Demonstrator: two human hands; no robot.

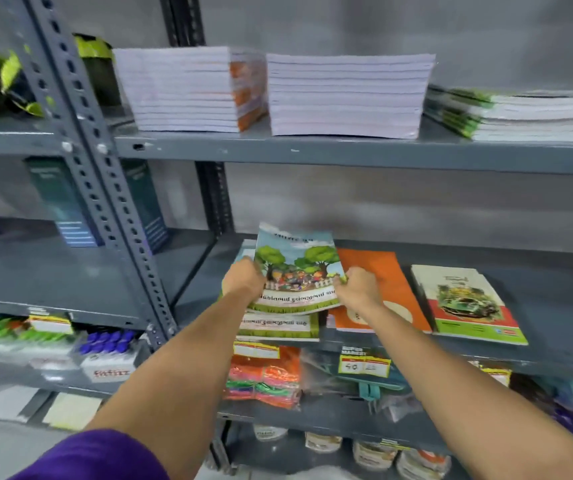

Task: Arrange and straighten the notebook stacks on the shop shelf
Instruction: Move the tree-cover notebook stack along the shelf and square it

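While both hands clamp the tree-cover notebook (297, 268), left hand (243, 277) and right hand (361, 284) on opposite edges, it sits raised and tilted over its stack (278, 325) on the middle shelf (555, 355). It may land crooked or nudge the orange notebook (378, 271) just beside it. Fingertips hide under the cover, and blur smears the print.

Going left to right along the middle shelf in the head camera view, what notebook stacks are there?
Tree-cover notebook stack, gripped by the left hand and right hand → orange notebook stack → car-cover notebook stack.
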